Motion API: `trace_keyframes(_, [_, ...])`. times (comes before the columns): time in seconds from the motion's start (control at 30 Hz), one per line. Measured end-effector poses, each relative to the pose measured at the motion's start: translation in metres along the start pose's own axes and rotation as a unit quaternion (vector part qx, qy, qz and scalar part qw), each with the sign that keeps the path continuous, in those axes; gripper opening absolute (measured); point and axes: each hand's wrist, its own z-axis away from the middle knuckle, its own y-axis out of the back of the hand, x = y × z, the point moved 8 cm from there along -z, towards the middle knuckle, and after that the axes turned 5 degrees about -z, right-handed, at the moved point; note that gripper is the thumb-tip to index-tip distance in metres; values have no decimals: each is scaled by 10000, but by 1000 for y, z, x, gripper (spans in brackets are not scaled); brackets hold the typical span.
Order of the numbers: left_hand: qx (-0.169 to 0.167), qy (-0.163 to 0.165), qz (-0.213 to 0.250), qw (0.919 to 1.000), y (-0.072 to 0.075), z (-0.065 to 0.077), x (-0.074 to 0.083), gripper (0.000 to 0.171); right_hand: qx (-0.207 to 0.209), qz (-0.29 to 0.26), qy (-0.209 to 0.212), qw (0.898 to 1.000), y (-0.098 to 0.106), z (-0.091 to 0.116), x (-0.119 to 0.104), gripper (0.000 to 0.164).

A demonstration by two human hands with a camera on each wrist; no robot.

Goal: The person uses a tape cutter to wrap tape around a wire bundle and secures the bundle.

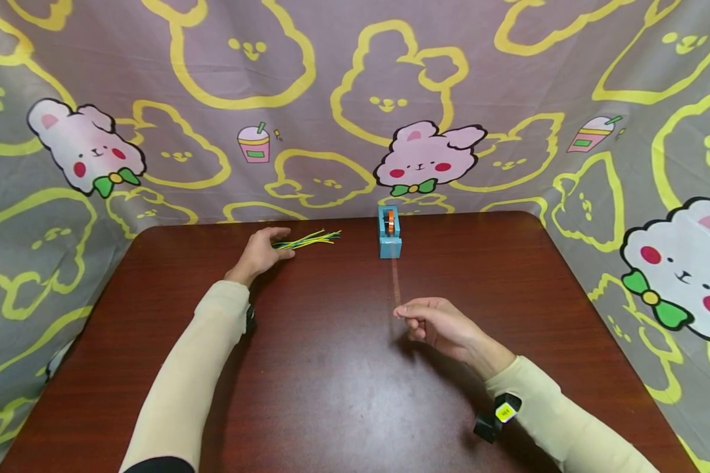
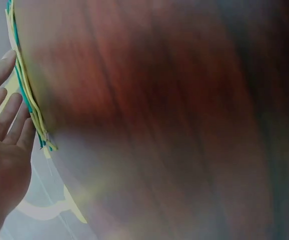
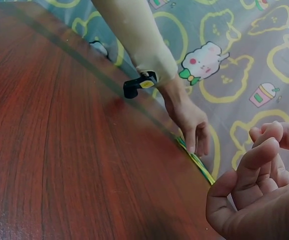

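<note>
My left hand (image 1: 262,251) reaches to the table's far left, thumb and fingers spread on either side of one end of a bundle of yellow and green wires (image 1: 315,240). In the left wrist view the fingers of that hand (image 2: 7,125) look relaxed and extended beside the wires (image 2: 27,90). A blue tape dispenser (image 1: 390,247) with an orange-cored roll (image 1: 391,222) stands at the back of the table. From it a strip of clear tape (image 1: 396,279) stretches toward me, its near end pinched between thumb and forefinger of my right hand (image 1: 446,326).
The dark reddish-brown wooden table (image 1: 319,394) has rounded far corners. Behind it and along both sides hangs a curtain (image 1: 307,125) printed with cartoon bears and rabbits. A small black camera (image 1: 490,427) juts from my right wrist.
</note>
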Motion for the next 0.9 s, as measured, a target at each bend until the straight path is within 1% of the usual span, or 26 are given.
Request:
trace_keyframes(0.3, [24, -77, -153, 9999, -3, -3, -5, 54, 6, 11, 1, 10000, 0, 0, -1, 23])
trace_keyframes(0.5, [63, -157, -267, 9995, -4, -5, -3, 50, 33, 46, -9, 10000, 0, 0, 0, 23])
trace_keyframes(0.73, [44, -97, -335, 9994, -4, -5, -2, 46, 8, 35, 11, 10000, 0, 0, 0, 22])
trace_keyframes(0.9, [-1, -74, -496, 9987, -5, -5, 0, 42, -39, 21, 25, 10000, 0, 0, 1, 22])
